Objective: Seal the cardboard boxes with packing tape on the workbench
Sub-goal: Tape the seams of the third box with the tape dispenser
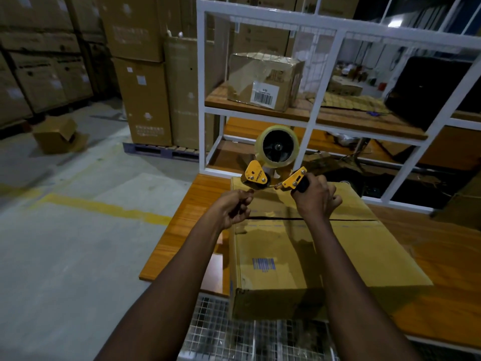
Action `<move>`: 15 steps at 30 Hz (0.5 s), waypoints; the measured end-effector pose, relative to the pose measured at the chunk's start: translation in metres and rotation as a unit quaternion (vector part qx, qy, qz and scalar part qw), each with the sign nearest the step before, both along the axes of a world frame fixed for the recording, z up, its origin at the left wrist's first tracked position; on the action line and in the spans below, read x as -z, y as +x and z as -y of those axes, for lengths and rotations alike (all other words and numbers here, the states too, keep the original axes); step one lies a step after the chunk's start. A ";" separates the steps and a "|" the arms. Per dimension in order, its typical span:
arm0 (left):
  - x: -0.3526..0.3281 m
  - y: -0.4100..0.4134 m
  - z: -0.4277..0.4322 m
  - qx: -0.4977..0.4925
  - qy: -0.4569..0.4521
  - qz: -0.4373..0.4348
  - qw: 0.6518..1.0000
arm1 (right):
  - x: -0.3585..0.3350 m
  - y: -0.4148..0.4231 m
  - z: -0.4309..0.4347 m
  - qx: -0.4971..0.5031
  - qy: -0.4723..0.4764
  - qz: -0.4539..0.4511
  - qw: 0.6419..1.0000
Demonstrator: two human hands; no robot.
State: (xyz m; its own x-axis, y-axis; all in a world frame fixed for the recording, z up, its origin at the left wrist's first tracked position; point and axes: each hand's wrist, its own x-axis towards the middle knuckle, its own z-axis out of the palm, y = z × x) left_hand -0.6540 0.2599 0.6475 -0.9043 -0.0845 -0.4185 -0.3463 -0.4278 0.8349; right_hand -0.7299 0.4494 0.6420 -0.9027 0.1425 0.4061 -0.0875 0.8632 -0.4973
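Both hands are raised over the far half of a cardboard box, which lies on the workbench. Between the hands is the tape dispenser: the right hand grips its handle and the left hand pinches at its front end. The box's seam runs crosswise beneath both wrists. Behind the hands stands a shelf frame, with a taped box on its shelf. Beyond the left hand, stacked cartons rest on a pallet. Further left, a small box lies on the floor. Wire mesh lies under the forearms, before the box.
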 end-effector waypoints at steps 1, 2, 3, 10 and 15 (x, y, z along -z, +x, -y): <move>-0.001 0.001 0.003 0.008 0.005 0.003 1.000 | 0.000 0.001 -0.001 -0.002 0.005 0.002 1.000; -0.001 0.002 0.004 0.016 0.016 0.006 1.000 | 0.000 0.002 -0.001 0.001 0.007 0.006 1.000; -0.001 0.003 0.005 0.024 0.030 0.007 0.999 | 0.000 0.003 -0.002 0.006 0.002 0.011 1.000; 0.010 0.009 0.024 0.027 0.013 0.010 0.999 | 0.002 0.008 -0.009 0.010 0.000 -0.001 1.000; 0.023 0.014 0.053 0.040 -0.100 0.017 0.994 | 0.017 0.000 -0.014 0.006 0.002 -0.006 1.000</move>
State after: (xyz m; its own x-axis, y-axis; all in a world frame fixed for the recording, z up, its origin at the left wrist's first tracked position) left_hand -0.6405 0.2071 0.6246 -0.8967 -0.0975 -0.4318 -0.4030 -0.2240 0.8874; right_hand -0.7297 0.4629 0.6248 -0.8960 0.1513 0.4175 -0.0832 0.8663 -0.4925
